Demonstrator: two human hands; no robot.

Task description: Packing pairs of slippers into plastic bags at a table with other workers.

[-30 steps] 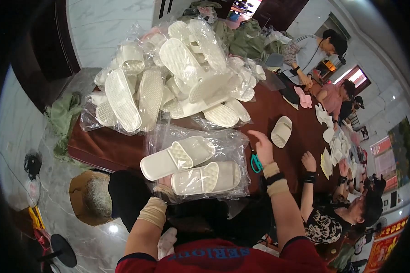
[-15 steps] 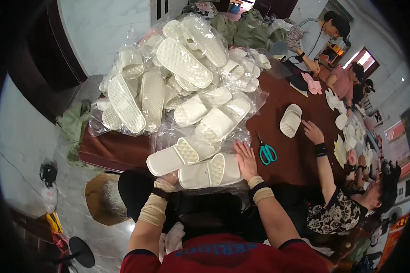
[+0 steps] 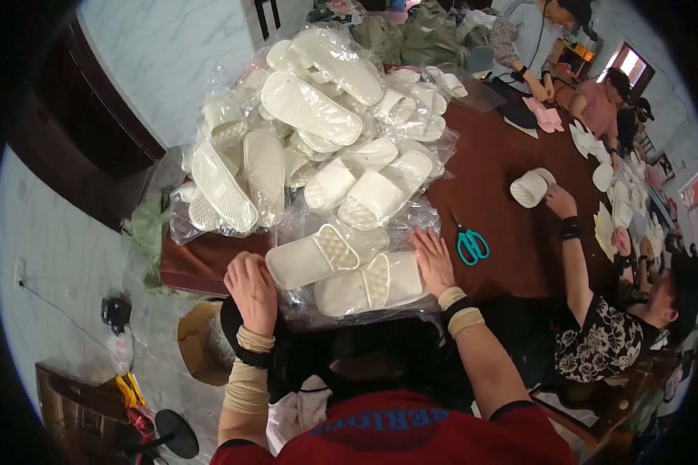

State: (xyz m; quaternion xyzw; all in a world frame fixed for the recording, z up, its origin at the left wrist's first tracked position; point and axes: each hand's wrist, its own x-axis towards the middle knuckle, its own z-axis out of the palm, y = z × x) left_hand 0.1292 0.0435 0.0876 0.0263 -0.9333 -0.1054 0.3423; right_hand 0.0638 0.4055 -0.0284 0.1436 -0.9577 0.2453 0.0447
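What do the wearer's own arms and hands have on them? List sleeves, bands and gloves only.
No gloves: both hands are bare. The left hand has a beige elastic sleeve on the forearm with a black band at the wrist. The right hand has a beige wristband, then a black one, then another beige. Red short sleeves end at the upper arms.

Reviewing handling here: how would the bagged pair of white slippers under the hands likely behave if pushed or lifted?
The bagged pair of slippers probably slides easily, since its clear plastic looks glossy. It seems light: thin, foam-like soles. The loose bag may crumple under the left hand and right hand.
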